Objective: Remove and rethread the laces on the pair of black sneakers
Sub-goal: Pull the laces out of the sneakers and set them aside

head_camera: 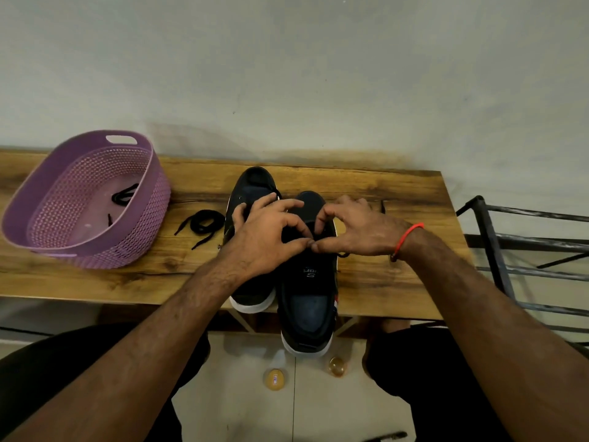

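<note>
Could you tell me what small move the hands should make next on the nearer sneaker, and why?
Probably draw the lace end through the eyelet. Both the left hand and right hand pinch together over the nearer sneaker, and a loose lace on the table still awaits the other sneaker.

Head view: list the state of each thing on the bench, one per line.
Purple perforated plastic basket: upright, a black lace inside.
Loose black lace: coiled on the wooden bench, beside the basket.
Left black sneaker: upright, unlaced.
Right black sneaker: heel overhanging, both hands working its lace.
Left hand: pinching.
Right hand: pinching.
</note>
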A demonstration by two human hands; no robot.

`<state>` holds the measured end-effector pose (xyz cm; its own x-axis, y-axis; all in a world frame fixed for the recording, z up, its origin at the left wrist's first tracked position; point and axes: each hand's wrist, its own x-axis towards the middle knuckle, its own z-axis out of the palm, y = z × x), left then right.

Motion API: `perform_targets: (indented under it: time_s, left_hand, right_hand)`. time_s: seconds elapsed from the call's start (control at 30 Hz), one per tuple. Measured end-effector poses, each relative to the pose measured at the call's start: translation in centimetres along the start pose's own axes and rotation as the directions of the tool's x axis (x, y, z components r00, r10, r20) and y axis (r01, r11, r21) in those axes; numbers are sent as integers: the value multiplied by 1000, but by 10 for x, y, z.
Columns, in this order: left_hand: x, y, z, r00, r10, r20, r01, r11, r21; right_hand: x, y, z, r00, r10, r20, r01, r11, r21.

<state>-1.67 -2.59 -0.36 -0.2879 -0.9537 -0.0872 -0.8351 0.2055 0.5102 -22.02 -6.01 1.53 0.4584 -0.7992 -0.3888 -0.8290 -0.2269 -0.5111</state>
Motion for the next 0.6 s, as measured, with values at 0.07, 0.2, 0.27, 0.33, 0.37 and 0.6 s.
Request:
perform_targets:
  time_s: [0.07,0.2,0.27,0.33,0.37,0.6]
  left_hand:
    - [-1,3,2,1000,14,3,-14,999,38]
    - [-3,9,7,999,40,14,-41,992,123]
    - [-3,7,8,999,24,-42,-19,995,102]
    - [-1,1,4,978,-62,-197,69,997,25]
    - [1,-3,0,949,-136,-285,133,991,-31]
    - [-1,-11,4,961,19,-277,19,991,132]
  right_hand:
    - [-1,3,-1,998,42,36,-40,998,-57]
    - [0,8,-3,996,18,89,-18,1000,-1]
    - [-1,10,-5,991,-26,133,19,998,58]
    - [-1,12,-4,985,-43,168,29,996,83]
    - [-1,13,-3,984,-46,172,31,996,87]
    - [0,10,-3,988,-51,143,37,995,95]
